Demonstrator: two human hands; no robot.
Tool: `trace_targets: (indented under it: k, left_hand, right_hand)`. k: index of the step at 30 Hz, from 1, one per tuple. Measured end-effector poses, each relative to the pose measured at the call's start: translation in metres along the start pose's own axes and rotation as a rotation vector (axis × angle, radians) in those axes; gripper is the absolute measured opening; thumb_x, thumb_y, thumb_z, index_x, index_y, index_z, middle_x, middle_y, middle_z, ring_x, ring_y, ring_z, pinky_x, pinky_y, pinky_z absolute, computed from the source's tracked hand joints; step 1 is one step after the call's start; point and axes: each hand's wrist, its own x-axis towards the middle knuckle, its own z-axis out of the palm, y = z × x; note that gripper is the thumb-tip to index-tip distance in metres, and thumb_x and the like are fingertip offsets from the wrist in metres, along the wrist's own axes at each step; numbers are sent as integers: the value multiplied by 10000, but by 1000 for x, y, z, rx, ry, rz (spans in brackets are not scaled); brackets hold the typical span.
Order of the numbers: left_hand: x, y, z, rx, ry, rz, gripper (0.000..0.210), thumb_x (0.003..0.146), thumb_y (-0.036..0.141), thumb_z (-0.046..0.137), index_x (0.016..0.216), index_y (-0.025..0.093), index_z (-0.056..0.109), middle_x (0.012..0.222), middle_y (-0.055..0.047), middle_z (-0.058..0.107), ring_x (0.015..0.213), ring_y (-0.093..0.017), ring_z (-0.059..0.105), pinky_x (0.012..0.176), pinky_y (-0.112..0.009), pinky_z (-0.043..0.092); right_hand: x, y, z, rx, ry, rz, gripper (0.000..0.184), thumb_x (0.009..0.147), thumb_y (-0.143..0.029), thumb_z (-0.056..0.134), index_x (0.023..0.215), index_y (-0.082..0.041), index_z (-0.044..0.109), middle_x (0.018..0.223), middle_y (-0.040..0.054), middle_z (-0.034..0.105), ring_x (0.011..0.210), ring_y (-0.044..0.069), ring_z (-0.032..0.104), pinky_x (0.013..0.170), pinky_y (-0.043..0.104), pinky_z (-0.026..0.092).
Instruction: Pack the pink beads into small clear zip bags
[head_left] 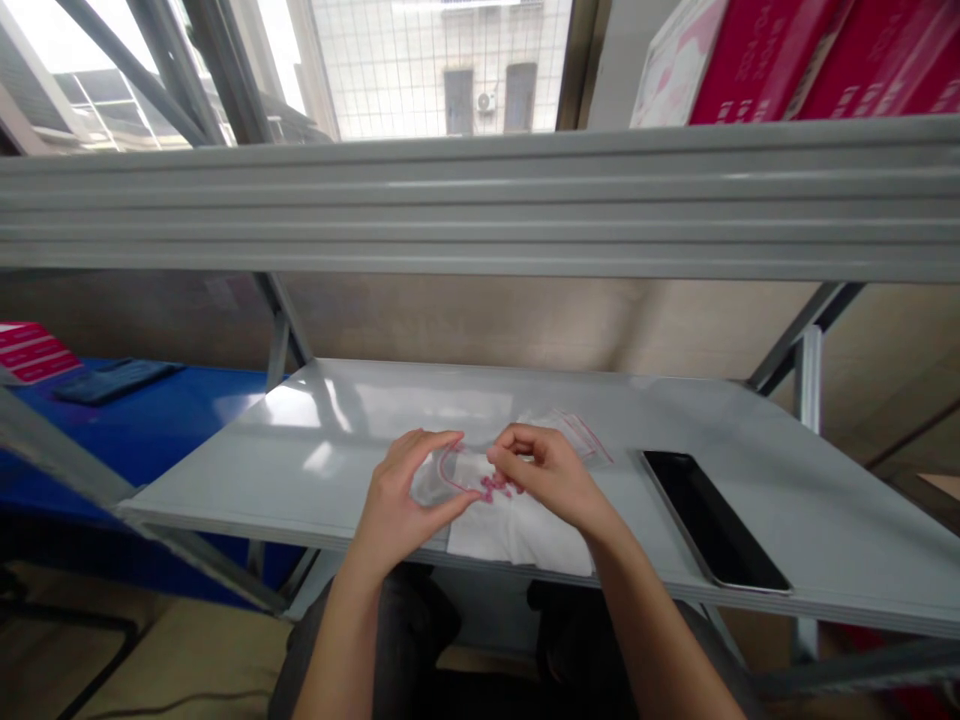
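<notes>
Your two hands face each other over the near edge of a pale grey surface. Your left hand is curved like a C, thumb and forefinger well apart, with the pink-lined mouth of a clear zip bag stretched between their tips. Your right hand has its fingers drawn together just beside a cluster of small pink pieces; whether it grips one of them cannot be told. The cluster sits between your hands, near the left thumb tip, above a white cloth spread below your right hand.

To work well here, keep the left thumb and finger wide so the thin plastic does not fold shut. Pinch lightly with the right, and stay low over the cloth, where a dropped piece should be easier to find.

Just beyond your right hand lies another clear zip bag, flat, its pink line showing; a wide reach could brush it. To the right of that hand, clear of it, a black-screened tablet or large phone lies face up. Ahead of both hands, a grey shelf beam crosses the view, limiting how high you could lift, with red boxes above it on the right.
</notes>
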Motion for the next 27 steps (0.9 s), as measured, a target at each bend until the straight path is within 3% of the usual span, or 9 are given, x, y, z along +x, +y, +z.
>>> trace_targets:
  k: [3, 5, 9, 13, 19, 24, 27]
  left_hand:
    - [-1, -12, -2, -106, -73, -121, 417, 754, 278, 760, 1141, 230, 614, 1124, -72, 663, 1054, -230, 621, 925, -384, 494]
    - [-2, -19, -3, -175, -93, -166, 406, 761, 284, 755, 1141, 229, 624, 1138, -75, 651, 1082, -232, 608, 955, -386, 479]
    - [-6, -27, -3, -300, -109, -179, 450, 752, 301, 767, 1176, 248, 627, 1162, -72, 641, 1109, -239, 596, 978, -374, 465]
    - [-8, -28, -2, -332, -124, -202, 473, 739, 297, 777, 1184, 244, 627, 1167, -79, 655, 1104, -248, 607, 989, -375, 460]
    - [-4, -18, -1, -286, -158, -241, 452, 737, 290, 768, 1164, 229, 633, 1118, -75, 679, 1064, -242, 625, 947, -378, 481]
    - [-3, -13, 1, -215, -199, -253, 428, 731, 296, 765, 1135, 222, 646, 1081, -64, 703, 1012, -232, 646, 930, -381, 485]
    - [-3, -13, 4, -214, -206, -241, 417, 727, 297, 766, 1122, 226, 651, 1090, -61, 710, 1022, -235, 651, 930, -374, 486]
  right_hand:
    - [2, 18, -10, -286, 13, -53, 41, 803, -202, 638, 790, -175, 666, 714, 12, 661, 664, 142, 593, 604, 246, 418]
    - [3, 32, -12, -513, -37, -93, 67, 770, -120, 653, 768, -177, 688, 741, 26, 682, 721, 161, 601, 666, 266, 419]
    - [5, 48, -2, -788, -92, -106, 86, 747, -189, 729, 671, -170, 693, 728, 60, 687, 752, 204, 601, 672, 290, 396]
    - [7, 50, 9, -868, -115, -78, 72, 725, -215, 751, 683, -165, 721, 711, 72, 692, 724, 216, 604, 639, 292, 375]
    - [8, 40, 2, -740, -121, -53, 46, 726, -141, 738, 690, -169, 733, 699, 47, 683, 710, 188, 603, 663, 285, 404]
    - [5, 21, -4, -315, 121, -199, 27, 794, -197, 706, 777, -187, 725, 749, 32, 657, 707, 161, 579, 675, 288, 443]
    - [4, 13, 5, -163, 150, -270, 66, 803, -267, 719, 808, -204, 740, 754, 30, 636, 699, 157, 561, 641, 287, 439]
